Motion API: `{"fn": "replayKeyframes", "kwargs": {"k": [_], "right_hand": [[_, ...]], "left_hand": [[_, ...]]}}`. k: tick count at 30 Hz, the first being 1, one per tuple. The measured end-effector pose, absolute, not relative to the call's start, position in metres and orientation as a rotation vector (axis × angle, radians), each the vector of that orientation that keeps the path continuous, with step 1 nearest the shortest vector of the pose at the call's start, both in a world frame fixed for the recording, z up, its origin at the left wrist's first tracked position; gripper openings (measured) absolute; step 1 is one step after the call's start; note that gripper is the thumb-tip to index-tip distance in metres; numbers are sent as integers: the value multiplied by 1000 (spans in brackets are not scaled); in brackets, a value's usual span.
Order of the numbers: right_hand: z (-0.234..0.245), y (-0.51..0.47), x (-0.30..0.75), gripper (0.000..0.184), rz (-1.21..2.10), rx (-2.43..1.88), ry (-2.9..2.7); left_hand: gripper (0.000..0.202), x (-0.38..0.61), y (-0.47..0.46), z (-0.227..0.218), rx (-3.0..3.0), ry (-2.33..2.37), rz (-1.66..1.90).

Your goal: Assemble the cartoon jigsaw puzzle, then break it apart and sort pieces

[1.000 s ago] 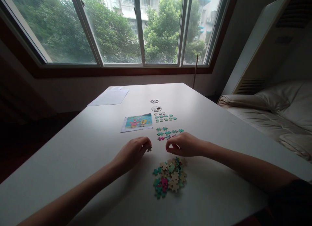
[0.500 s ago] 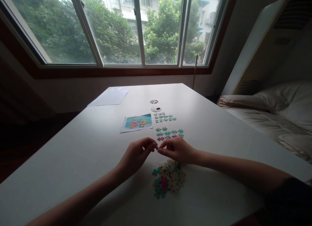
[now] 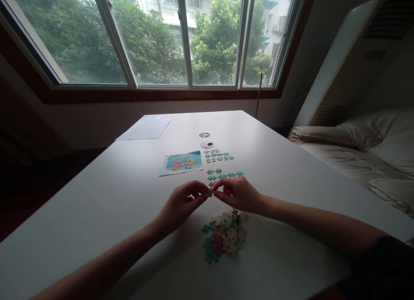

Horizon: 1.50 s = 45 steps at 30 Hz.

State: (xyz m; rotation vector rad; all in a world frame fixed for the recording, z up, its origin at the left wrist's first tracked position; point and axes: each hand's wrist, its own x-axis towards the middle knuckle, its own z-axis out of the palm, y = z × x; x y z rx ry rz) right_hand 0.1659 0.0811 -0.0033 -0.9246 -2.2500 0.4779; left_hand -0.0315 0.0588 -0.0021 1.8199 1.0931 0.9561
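Observation:
A small greenish puzzle piece (image 3: 210, 192) is pinched between the thumb and fingers of my left hand (image 3: 186, 201). From the other side, my right hand (image 3: 239, 195) is closed with its fingertips at the edge of the same puzzle piece. Both hands are above the white table, just in front of rows of puzzle pieces (image 3: 221, 176) that my right hand partly covers. Closer to me lies a loose pile of puzzle pieces (image 3: 230, 237), mostly teal, cream and pink. A cartoon picture sheet (image 3: 183, 162) rests beyond my left hand.
More puzzle pieces (image 3: 220, 156) lie in rows farther back on the white table (image 3: 97, 222). Behind them are two round inserts, the nearer one a round disc (image 3: 207, 145). A paper sheet (image 3: 145, 129) lies at the far left corner. To the right stands a sofa (image 3: 352, 155).
Both hands have risen slightly, the right one also shifting a little to the right. The puzzle piece between them has turned, and its greenish face shows more now.

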Motion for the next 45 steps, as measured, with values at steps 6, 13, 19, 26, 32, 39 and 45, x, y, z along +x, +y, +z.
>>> {"fn": "replayKeyframes", "kwargs": {"k": [6, 13, 19, 26, 32, 39, 45], "right_hand": [[-6, 81, 167, 14, 300, -831, -2289], [-3, 82, 169, 17, 50, -740, -2366], [-2, 85, 173, 20, -119, -679, -2407], [2, 110, 193, 24, -244, -787, -2345], [2, 125, 202, 27, -221, -881, -2277], [6, 128, 205, 26, -277, -855, -2357], [12, 171, 210, 27, -238, -1018, -2419]], "left_hand": [[14, -30, 58, -1, 1805, 1078, 964], [14, -29, 56, 0, 1833, 1098, 927], [22, -30, 58, -3, 1798, 1057, 930], [18, -39, 62, -9, 1987, 1144, 885], [14, -39, 60, -16, 2246, 1134, 809], [14, -37, 56, -17, 2276, 1079, 813], [14, -37, 55, -16, 2259, 1085, 794]]}}
